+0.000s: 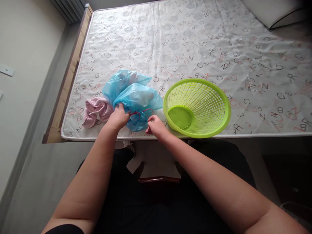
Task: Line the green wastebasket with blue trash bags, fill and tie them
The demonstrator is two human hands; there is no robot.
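A crumpled, translucent blue plastic bag [136, 96] lies on the mattress, bulging with contents that I cannot make out. My left hand [120, 116] grips the bag's near side, its fingers partly sunk in the folds. A thin red string [138, 113] runs across the front of the bag and loops towards my right hand [156, 126]. There the fingers are curled in a pinch at the string's end. Left of the bag, close to my left wrist, is a bunched pink cloth [96, 110]. A green plastic basket [225, 112] rests tilted to the right of my right hand, its opening facing me.
The mattress [185, 45] is white with printed letters, and a wooden bed frame [65, 81] edges its left side. A pale object with a dark cord [280, 13] sits at the far right corner. Below the mattress edge, a stool-like seat [159, 169] shows between my legs.
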